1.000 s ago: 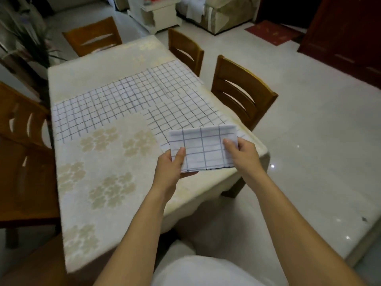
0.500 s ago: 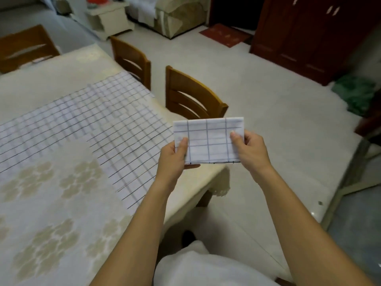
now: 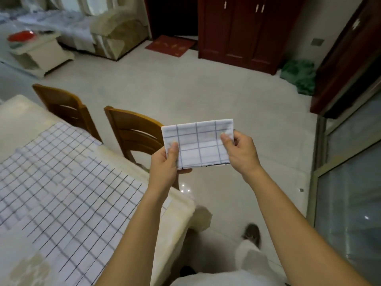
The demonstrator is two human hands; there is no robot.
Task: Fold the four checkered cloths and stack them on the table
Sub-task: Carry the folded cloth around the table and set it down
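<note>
the step in hand looks like the finish of one fold. a small folded checkered cloth is held up in the air, out past the right edge of the table, above the floor and just right of the nearer chair. the left hand pinches its lower left corner, thumb on the near face and fingers behind. the right hand pinches its right edge the same way. the cloth is stretched flat between the two hands, upright and facing the person. the other checkered cloths lie spread and overlapping on the table to the left, not yet folded; how many is hard to tell. by my judgement, the next move calls for carrying the folded piece left and setting it on the table to start the stack, keeping both pinches until it lies flat so the layers do not slip open.
</note>
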